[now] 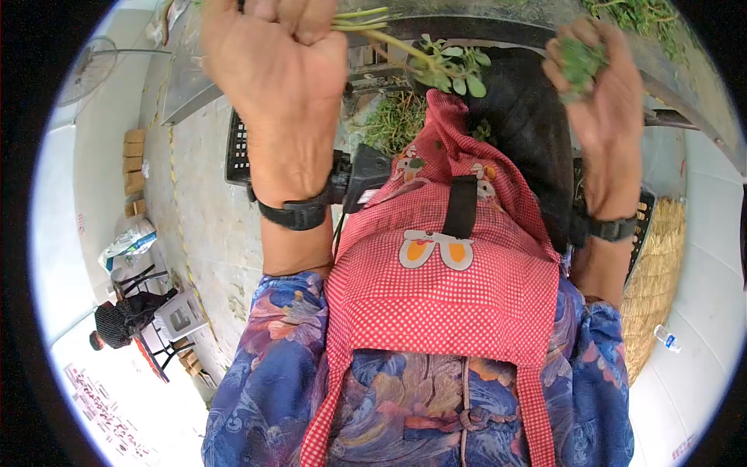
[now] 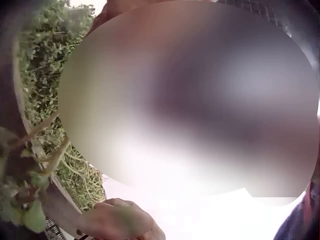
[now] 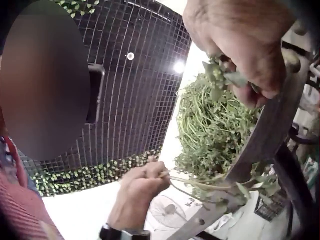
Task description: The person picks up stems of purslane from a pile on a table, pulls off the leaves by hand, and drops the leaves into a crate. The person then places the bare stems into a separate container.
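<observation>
My left hand point(image 1: 280, 70) grips the stem end of a leafy green sprig point(image 1: 451, 68), whose leaves point to the right above the apron. My right hand point(image 1: 599, 86) holds a small bunch of green leaves point(image 1: 580, 68) in its curled fingers, some distance to the right. In the right wrist view the left hand point(image 3: 140, 187) pinches the stems point(image 3: 200, 184), and the right hand point(image 3: 245, 45) is curled round leaves point(image 3: 220, 77) over a large heap of greens point(image 3: 215, 125). Leaves of the sprig point(image 2: 34, 215) also show in the left wrist view.
A metal table edge point(image 1: 498, 31) runs across the top. Below it lie cut greens point(image 1: 395, 121) on the floor by a black crate point(image 1: 237, 148). The red checked apron point(image 1: 443, 311) covers the lap. A straw bundle point(image 1: 660, 265) stands right; a person point(image 1: 117, 321) is far left.
</observation>
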Tool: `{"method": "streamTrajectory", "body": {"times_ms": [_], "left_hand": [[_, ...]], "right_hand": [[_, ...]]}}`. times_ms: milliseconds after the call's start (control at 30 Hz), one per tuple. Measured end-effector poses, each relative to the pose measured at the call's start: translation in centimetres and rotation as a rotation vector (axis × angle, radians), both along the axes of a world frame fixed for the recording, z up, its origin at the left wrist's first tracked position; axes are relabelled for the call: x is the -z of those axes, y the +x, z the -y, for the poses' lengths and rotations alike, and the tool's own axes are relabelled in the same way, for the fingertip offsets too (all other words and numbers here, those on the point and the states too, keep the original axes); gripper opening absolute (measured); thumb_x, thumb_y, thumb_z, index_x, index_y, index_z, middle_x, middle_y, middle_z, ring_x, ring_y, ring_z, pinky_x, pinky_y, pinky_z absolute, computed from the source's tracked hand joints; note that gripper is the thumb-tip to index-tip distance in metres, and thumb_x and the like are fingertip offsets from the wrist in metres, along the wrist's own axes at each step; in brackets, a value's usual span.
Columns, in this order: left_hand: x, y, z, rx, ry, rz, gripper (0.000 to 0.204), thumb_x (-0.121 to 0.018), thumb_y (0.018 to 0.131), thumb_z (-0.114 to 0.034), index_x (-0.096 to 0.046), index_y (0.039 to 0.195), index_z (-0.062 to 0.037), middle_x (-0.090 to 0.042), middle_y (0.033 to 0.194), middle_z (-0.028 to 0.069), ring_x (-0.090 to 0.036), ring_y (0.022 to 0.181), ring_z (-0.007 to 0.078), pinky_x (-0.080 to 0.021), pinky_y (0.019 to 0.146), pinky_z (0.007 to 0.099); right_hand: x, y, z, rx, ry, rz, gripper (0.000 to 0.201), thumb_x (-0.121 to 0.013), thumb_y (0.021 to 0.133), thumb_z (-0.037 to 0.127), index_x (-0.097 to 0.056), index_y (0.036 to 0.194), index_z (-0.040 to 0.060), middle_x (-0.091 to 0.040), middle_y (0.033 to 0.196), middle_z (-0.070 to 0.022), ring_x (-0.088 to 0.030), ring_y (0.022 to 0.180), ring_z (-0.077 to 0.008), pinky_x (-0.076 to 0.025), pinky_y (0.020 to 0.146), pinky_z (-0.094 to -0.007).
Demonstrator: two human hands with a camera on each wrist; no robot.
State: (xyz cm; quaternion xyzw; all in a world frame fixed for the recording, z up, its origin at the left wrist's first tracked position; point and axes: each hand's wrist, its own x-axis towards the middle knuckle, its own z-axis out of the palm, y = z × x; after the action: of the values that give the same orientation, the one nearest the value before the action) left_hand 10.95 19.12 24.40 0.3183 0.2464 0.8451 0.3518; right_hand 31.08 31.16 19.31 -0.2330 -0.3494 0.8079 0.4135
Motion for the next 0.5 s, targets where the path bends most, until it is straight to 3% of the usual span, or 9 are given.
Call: {"method": "streamTrajectory", "body": {"times_ms": [33,133,233,267,300,400,433,500], "left_hand": [[-0.1,-1.0,0.1,0.223,0.065,0.065,0.023,-0.038,0.095,-0.022,-0.049,0.087,-0.0029,-0.028,0.056,-0.0029,-0.023,0.049,0.0079,-0.020,0.042,0.0240],[0.5,-2.2,0.0,0.222,0.067,0.133,0.024,-0.035,0.094,-0.021,-0.047,0.084,-0.0027,-0.027,0.056,-0.0029,-0.023,0.048,0.0087,-0.020,0.042,0.0245],[0.7,-2.7,0.2,0.238,0.057,0.187,0.026,-0.033,0.095,-0.022,-0.047,0.086,-0.0023,-0.027,0.056,-0.0029,-0.023,0.049,0.0090,-0.020,0.043,0.0249],[0.6,-2.7,0.3,0.236,0.050,0.186,0.027,-0.032,0.096,-0.023,-0.046,0.086,-0.0022,-0.028,0.056,-0.0030,-0.023,0.049,0.0090,-0.020,0.043,0.0251],[0.6,-2.7,0.5,0.231,0.050,0.184,0.027,-0.032,0.096,-0.023,-0.046,0.086,-0.0022,-0.028,0.056,-0.0030,-0.023,0.049,0.0090,-0.020,0.043,0.0251],[0.4,-2.6,0.6,0.197,0.049,0.204,0.028,-0.032,0.096,-0.024,-0.046,0.086,-0.0021,-0.028,0.057,-0.0030,-0.023,0.049,0.0089,-0.020,0.043,0.0248],[0.3,-2.6,0.7,0.198,0.053,0.237,0.028,-0.032,0.096,-0.024,-0.045,0.085,-0.0024,-0.027,0.057,-0.0030,-0.022,0.049,0.0089,-0.020,0.043,0.0246],[0.1,-2.7,0.9,0.204,0.053,0.274,0.028,-0.032,0.096,-0.024,-0.045,0.084,-0.0026,-0.026,0.056,-0.0031,-0.022,0.049,0.0088,-0.020,0.042,0.0244]], "right_hand": [[-0.5,1.1,-0.3,-0.287,0.059,-0.241,0.025,-0.039,0.096,0.026,-0.040,0.076,0.0102,-0.041,0.069,-0.0011,-0.039,0.057,-0.0130,-0.033,0.045,-0.0255],[-0.6,1.6,0.9,-0.358,-0.052,-0.182,0.031,-0.038,0.097,0.030,-0.037,0.073,0.0109,-0.030,0.063,0.0006,-0.031,0.052,-0.0110,-0.031,0.044,-0.0209],[1.4,1.9,-0.1,-0.380,-0.155,-0.225,0.033,-0.049,0.092,0.030,-0.047,0.070,0.0056,-0.041,0.055,-0.0039,-0.038,0.042,-0.0132,-0.030,0.039,-0.0233],[2.0,2.1,0.1,-0.358,-0.018,-0.190,0.030,-0.048,0.094,0.032,-0.051,0.082,0.0050,-0.040,0.060,0.0018,-0.033,0.043,-0.0074,-0.026,0.039,-0.0181],[2.4,2.1,0.2,-0.362,-0.019,-0.192,0.030,-0.048,0.094,0.032,-0.051,0.082,0.0050,-0.040,0.060,0.0018,-0.033,0.043,-0.0074,-0.026,0.039,-0.0181],[2.8,2.1,0.7,-0.299,0.059,-0.003,0.024,-0.052,0.092,0.024,-0.057,0.095,0.0004,-0.041,0.060,0.0026,-0.034,0.044,-0.0050,-0.026,0.040,-0.0179],[2.9,2.0,0.7,-0.293,0.068,-0.006,0.024,-0.052,0.092,0.024,-0.057,0.095,0.0004,-0.041,0.060,0.0026,-0.034,0.044,-0.0050,-0.026,0.040,-0.0179],[2.9,2.0,0.9,-0.212,0.266,0.235,0.022,-0.056,0.090,0.023,-0.059,0.090,0.0014,-0.046,0.062,0.0043,-0.034,0.046,-0.0026,-0.026,0.041,-0.0174]]}}
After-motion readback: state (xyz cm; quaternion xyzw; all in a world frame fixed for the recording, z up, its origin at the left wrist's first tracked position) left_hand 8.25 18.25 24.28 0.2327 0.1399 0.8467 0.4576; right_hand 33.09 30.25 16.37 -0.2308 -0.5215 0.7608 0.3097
